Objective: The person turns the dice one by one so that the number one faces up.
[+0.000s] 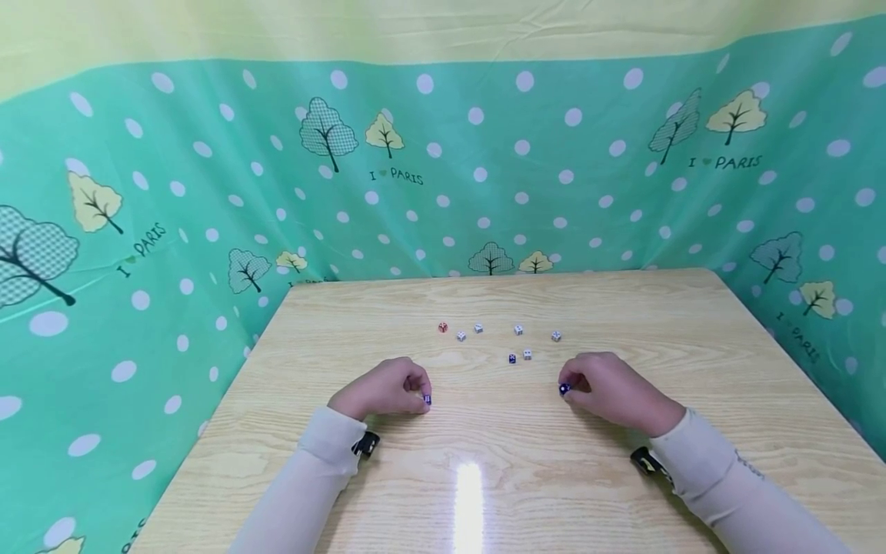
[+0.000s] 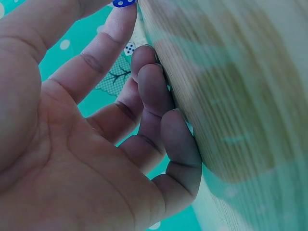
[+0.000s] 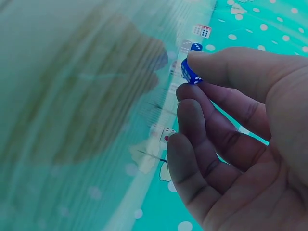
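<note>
A blue left die [image 1: 427, 400], pinched by the left hand [image 1: 388, 389], is nearer the person and left of the loose blue middle die [image 1: 512, 358]; a blue right die [image 1: 564, 389], pinched between the right hand's [image 1: 612, 388] thumb and finger, is nearer and right of it. One white die [image 1: 527, 355] lies just right of the middle die, with four other white dice [image 1: 519, 329] and the red die [image 1: 443, 327] beyond it on the table [image 1: 554, 485]. Farther beyond, the curtain [image 1: 443, 196] reads "I PARIS", a heart between the words.

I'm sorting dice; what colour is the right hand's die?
The die is blue, dotted white, clearest in the right wrist view.
</note>
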`<state>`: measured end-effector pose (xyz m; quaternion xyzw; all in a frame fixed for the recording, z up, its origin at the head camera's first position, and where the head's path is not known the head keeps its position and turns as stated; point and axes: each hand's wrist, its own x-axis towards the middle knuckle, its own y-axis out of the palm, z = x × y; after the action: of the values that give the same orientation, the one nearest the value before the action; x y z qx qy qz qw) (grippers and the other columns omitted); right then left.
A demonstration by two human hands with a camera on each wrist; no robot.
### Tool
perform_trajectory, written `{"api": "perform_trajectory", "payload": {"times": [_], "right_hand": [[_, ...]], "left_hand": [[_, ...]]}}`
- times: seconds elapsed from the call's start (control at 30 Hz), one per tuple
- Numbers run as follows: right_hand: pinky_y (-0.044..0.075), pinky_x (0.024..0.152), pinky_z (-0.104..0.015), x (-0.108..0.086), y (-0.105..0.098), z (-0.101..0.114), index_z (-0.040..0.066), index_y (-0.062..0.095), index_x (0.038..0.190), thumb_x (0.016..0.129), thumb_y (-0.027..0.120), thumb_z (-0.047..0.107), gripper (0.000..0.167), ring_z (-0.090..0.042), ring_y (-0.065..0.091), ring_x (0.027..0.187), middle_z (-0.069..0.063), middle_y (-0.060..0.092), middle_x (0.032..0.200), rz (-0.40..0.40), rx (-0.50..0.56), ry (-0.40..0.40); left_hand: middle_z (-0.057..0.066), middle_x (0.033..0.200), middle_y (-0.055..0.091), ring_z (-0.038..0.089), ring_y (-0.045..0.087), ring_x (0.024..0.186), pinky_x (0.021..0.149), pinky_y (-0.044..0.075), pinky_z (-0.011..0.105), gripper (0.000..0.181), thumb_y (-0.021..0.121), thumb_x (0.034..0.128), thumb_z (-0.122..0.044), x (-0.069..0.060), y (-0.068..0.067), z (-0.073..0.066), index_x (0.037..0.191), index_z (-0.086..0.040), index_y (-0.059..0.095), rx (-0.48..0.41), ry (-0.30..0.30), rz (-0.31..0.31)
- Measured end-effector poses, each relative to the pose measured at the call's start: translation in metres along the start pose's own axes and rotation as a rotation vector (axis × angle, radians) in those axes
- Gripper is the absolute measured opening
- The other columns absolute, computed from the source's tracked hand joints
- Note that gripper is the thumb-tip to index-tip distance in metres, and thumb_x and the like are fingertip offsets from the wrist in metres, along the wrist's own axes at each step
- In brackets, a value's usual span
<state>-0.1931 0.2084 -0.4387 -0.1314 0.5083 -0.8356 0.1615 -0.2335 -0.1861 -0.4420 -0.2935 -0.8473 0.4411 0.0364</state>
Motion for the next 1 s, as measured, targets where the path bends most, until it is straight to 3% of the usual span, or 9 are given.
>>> {"api": "perform_trajectory", "payload": {"times": [0.33,0.73,1.0], "right_hand": [[0.054,0.073,-0.027,0.0,0.0018,-0.0027,0.019,0.076,0.094,0.087,0.082,0.011,0.013,-0.004,0.06,0.079,0.011,0.068,0.088,0.008,0.024,0.001],[0.053,0.071,-0.027,0.0027,0.0021,-0.0035,0.021,0.075,0.093,0.087,0.082,0.011,0.014,-0.005,0.06,0.077,0.012,0.068,0.085,0.005,0.026,-0.003],[0.052,0.069,-0.025,0.0032,0.0029,-0.0048,0.024,0.074,0.09,0.085,0.083,0.011,0.016,-0.006,0.057,0.077,0.012,0.065,0.085,0.013,0.026,0.0]], "left_hand": [[0.0,0.076,0.061,0.017,0.051,0.078,0.066,0.044,0.031,0.014,0.085,0.0833,-0.014,0.0027,0.0034,0.0039,0.082,-0.019,0.072,-0.015,0.021,0.001],[-0.001,0.081,0.063,0.017,0.053,0.08,0.067,0.046,0.031,0.012,0.086,0.0842,-0.017,0.0007,-0.0007,0.0,0.084,-0.019,0.073,-0.011,-0.021,0.006],[0.001,0.08,0.062,0.018,0.053,0.079,0.066,0.045,0.032,0.013,0.086,0.0835,-0.015,0.0011,-0.0007,0.0004,0.084,-0.018,0.073,-0.024,-0.014,0.011]]}}
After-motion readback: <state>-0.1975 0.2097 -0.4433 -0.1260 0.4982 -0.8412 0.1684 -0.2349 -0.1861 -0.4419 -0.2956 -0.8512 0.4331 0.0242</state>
